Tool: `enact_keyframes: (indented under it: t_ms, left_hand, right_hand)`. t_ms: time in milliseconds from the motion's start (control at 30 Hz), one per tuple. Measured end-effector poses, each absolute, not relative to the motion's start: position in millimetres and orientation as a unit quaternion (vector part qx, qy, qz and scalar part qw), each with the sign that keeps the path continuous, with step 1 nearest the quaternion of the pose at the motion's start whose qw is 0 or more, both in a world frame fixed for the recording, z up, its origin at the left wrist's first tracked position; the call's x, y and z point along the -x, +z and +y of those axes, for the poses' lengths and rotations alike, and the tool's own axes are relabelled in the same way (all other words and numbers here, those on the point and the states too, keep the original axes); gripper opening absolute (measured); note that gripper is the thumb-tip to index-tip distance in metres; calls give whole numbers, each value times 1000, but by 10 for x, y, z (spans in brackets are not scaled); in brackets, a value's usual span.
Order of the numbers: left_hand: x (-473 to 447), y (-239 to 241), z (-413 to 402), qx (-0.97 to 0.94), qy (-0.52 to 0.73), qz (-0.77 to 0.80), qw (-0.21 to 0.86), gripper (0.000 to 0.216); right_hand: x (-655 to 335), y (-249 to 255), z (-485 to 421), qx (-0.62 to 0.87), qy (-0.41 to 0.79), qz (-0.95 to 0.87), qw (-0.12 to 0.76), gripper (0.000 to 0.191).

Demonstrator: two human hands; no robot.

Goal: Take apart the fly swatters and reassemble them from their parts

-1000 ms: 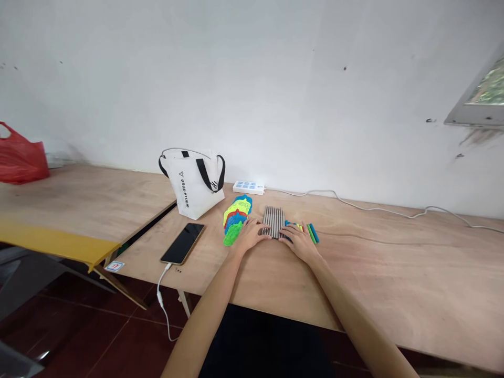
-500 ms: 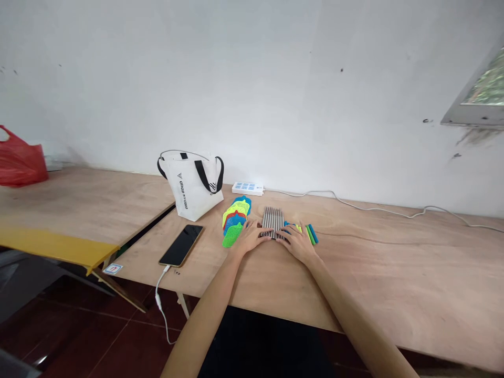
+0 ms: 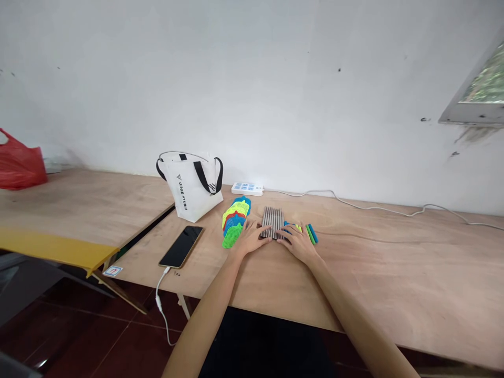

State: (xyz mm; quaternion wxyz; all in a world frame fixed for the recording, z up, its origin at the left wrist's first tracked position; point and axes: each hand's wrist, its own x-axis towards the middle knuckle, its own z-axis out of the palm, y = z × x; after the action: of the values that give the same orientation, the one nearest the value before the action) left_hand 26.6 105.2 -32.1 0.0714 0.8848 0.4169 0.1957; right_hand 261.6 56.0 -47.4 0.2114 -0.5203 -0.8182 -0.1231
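A row of slim metal rods [image 3: 272, 219] lies side by side on the wooden table, pointing away from me. My left hand [image 3: 250, 239] rests at the rods' near left side, fingers stretched out and thumb toward their near ends. On the other side my right hand [image 3: 300, 243] lies with spread fingers, the fingertips at the rods' near right edge. Left of the rods is an overlapping fan of perforated plastic fly swatter heads [image 3: 235, 219] in blue, yellow, red and green. Short blue, green and yellow tubes [image 3: 311, 234] lie beyond my right hand, which partly covers them.
A phone [image 3: 181, 245] with a white cable lies at the left, near a white bag [image 3: 191, 191] with black handles. Against the wall sits a power strip [image 3: 247, 189], its cord running right. A gap separates this table from another holding a red plastic bag [image 3: 21, 163].
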Motion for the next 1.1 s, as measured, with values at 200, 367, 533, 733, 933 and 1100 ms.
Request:
enact_keyframes:
  t_ms: [200, 367, 533, 733, 933, 1100]
  left_hand:
    - [-335, -350, 1027, -868, 210, 447, 55, 69]
    - [-373, -391, 1018, -863, 224, 451, 35, 71]
    - [-388, -387, 998, -863, 226, 452, 15, 68]
    - [-398, -375, 995, -864, 228, 450, 17, 68]
    - [-408, -382, 1005, -861, 239, 448, 40, 66]
    - [-426, -344, 990, -848, 262, 460, 33, 50]
  right_hand:
    - [-2740, -496, 526, 539, -113, -808, 209, 37]
    - [-2753, -517, 536, 539, -118, -810, 201, 38]
    - [-2736, -500, 523, 537, -109, -813, 196, 38]
    - [-2728, -498, 505, 536, -113, -810, 208, 40]
    - [-2728, -494, 482, 533, -119, -810, 214, 39]
    - [-2755, -482, 479, 546, -125, -794, 237, 40]
